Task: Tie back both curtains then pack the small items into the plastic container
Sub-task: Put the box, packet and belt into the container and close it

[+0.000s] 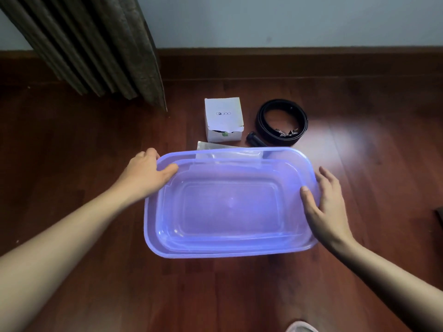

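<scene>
A translucent purple plastic container (230, 250) sits open and empty in the middle of the wooden floor. My left hand (146, 173) grips its far left rim, thumb inside and fingers round the corner. My right hand (328, 207) holds the right wall, thumb hooked over the rim and fingers spread along the outside. Beyond the container lie a white cardboard box (224, 116) with a torn flap, a coiled black belt (281, 121) with a metal buckle, and a small black cylinder (255, 140). A clear plastic packet (215, 148) is partly hidden behind the container's far rim.
A dark pleated curtain (96, 49) hangs down to the floor at the back left. A pale wall with a wooden skirting board (287, 61) runs along the back. A dark object (440, 216) shows at the right edge, and a pale slipper tip (302, 328) at the bottom.
</scene>
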Demonstrator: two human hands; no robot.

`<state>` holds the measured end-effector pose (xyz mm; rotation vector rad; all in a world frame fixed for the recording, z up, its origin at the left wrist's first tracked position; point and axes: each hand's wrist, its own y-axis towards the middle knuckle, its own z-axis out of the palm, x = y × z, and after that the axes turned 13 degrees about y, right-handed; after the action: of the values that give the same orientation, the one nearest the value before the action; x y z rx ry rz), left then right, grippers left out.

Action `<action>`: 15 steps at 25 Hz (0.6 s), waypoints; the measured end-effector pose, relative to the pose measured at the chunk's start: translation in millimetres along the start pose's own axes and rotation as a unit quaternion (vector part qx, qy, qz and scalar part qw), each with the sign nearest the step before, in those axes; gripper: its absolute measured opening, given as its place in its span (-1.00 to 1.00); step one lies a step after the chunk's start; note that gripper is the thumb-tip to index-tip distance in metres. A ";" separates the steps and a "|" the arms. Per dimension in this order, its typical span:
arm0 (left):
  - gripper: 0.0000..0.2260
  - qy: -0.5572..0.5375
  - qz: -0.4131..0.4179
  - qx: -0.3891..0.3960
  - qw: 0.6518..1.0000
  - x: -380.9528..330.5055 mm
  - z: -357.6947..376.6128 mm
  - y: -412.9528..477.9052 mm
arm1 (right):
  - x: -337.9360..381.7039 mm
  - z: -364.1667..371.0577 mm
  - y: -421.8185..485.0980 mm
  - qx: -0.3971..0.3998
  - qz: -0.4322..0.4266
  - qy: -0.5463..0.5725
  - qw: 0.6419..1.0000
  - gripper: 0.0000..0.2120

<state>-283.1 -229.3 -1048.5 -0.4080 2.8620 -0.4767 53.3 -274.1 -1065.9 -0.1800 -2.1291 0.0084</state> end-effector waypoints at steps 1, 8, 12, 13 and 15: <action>-0.64 -0.006 0.002 -0.014 1.000 0.0 -5.1 -1.5 | 10.3 -3.9 2.7 -0.014 -0.009 0.017 1.000 -0.41; -0.43 -0.001 0.064 -0.029 0.998 13.9 -46.4 -6.4 | 75.5 -9.0 70.4 0.121 -0.014 0.231 0.965 -0.72; -0.53 -0.089 0.147 -0.069 0.983 19.3 -61.1 -17.3 | 112.6 20.2 93.4 0.232 -0.057 0.240 0.941 -0.71; -0.58 -0.099 0.142 -0.080 0.982 24.4 -64.6 -20.1 | 121.7 32.2 98.1 0.258 -0.067 0.232 0.935 -0.68; -0.66 -0.126 0.107 -0.114 0.980 45.8 -70.6 -24.2 | 141.1 61.4 106.0 0.287 -0.081 0.216 0.930 -0.65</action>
<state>-338.1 -245.1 -982.2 -0.1761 2.6762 -0.0522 -59.2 -146.6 -988.3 0.3160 -1.6155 0.4507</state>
